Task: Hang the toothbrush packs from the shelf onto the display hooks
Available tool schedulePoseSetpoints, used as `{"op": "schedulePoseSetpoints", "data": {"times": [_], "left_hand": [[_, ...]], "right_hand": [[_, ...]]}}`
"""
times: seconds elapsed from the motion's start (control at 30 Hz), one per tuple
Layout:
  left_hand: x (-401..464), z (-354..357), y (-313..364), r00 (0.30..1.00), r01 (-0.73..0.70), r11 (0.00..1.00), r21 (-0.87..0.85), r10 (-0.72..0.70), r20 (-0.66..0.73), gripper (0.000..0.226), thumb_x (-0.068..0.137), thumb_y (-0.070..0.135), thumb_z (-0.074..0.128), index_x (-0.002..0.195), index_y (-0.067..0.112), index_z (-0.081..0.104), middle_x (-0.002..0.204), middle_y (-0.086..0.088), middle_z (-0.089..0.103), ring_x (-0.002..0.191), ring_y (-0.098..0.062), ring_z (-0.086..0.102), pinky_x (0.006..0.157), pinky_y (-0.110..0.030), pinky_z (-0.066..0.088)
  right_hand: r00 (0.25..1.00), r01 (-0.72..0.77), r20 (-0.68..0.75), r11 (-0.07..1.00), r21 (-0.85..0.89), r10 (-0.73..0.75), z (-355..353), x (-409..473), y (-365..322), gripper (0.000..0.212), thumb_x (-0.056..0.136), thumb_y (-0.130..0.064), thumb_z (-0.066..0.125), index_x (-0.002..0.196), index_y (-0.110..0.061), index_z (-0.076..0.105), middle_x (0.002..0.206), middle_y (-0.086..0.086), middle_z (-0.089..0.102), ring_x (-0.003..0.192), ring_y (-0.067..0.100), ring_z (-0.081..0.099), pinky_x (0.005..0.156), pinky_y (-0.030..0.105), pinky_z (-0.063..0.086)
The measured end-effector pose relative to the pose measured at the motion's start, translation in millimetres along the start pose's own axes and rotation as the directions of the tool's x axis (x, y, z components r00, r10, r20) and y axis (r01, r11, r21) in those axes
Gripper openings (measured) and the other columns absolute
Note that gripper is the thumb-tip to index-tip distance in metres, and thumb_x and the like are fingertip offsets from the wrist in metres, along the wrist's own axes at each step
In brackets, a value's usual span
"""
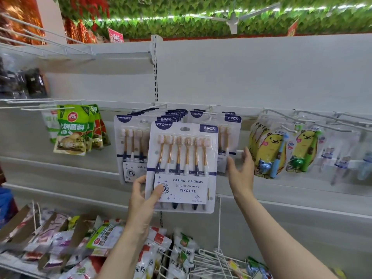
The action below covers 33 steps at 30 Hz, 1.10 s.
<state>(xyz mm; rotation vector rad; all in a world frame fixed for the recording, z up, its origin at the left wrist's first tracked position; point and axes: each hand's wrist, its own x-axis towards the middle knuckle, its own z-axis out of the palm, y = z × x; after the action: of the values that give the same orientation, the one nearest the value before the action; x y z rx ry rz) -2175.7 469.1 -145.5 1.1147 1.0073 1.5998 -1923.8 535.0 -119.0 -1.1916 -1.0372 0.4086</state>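
The left hand [144,200] holds a toothbrush pack [182,168] upright in front of the white display wall [281,77]. Its grip pinches the pack's lower left corner, thumb on the printed front card and the other fingers curled behind the edge. The pack reads "YIKOJIFE", "6PCS" and "CARING FOR GUMS", and shows six brushes with gold necks and navy or white handles. Its hang slot at the top middle sits below the hooks and is on none of them.

Behind it, two rows of the same packs hang from display hooks [161,107]: a deep row of hung packs [132,141] to the left and a shorter row of hung packs [231,125] to the right, both partly covered by the held pack.

The right hand [240,172] is raised just beside the held pack's right edge, fingers spread and relaxed, gripping nothing; its fingertips lie near the lower corner of the right-hand row, though contact cannot be judged.

Further right, yellow bear-print children's toothbrush packs [269,150] hang on their own hooks. To the left hang green sauce pouches [73,129]. Along the bottom edge, a lower shelf [12,267] holds mixed snack bags [181,250], with a white wire rack [217,262] beside them.
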Motion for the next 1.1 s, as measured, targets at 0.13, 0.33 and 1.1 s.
{"op": "schedulePoseSetpoints", "data": {"times": [0.13, 0.33, 1.1], "left_hand": [[2, 8, -9, 0.999, 0.021, 1.000, 0.001, -0.021, 0.024, 0.042, 0.086, 0.016, 0.072, 0.116, 0.036, 0.051, 0.104, 0.008, 0.074, 0.094, -0.008, 0.069, 0.074, -0.027, 0.049], [5, 28, -15, 0.997, 0.001, 1.000, 0.031, -0.004, 0.082, 0.047, 0.082, 0.025, 0.075, 0.120, 0.038, 0.050, 0.120, 0.006, 0.067, 0.111, -0.014, 0.063, 0.095, -0.036, 0.048], [23, 82, -29, 1.000, -0.004, 1.000, -0.011, 0.004, -0.011, 0.035, 0.089, 0.016, 0.071, 0.117, 0.028, 0.054, 0.113, 0.006, 0.068, 0.102, -0.009, 0.065, 0.081, -0.023, 0.048]], "right_hand": [[0.989, -0.004, 0.144, 0.980, 0.198, -0.025, 0, -23, -37, 0.045, 0.098, -0.032, 0.062, 0.142, -0.025, 0.049, 0.117, -0.013, 0.067, 0.112, 0.000, 0.061, 0.097, 0.024, 0.049], [0.989, 0.034, 0.132, 0.966, 0.256, -0.069, -10, -20, -67, 0.033, 0.089, -0.031, 0.075, 0.117, -0.018, 0.063, 0.096, -0.003, 0.075, 0.084, 0.005, 0.069, 0.074, 0.021, 0.056], [0.975, -0.040, 0.220, 0.992, 0.116, 0.014, -30, 37, -74, 0.042, 0.084, -0.029, 0.080, 0.117, -0.012, 0.061, 0.104, -0.001, 0.072, 0.090, 0.007, 0.069, 0.071, 0.016, 0.051]]}}
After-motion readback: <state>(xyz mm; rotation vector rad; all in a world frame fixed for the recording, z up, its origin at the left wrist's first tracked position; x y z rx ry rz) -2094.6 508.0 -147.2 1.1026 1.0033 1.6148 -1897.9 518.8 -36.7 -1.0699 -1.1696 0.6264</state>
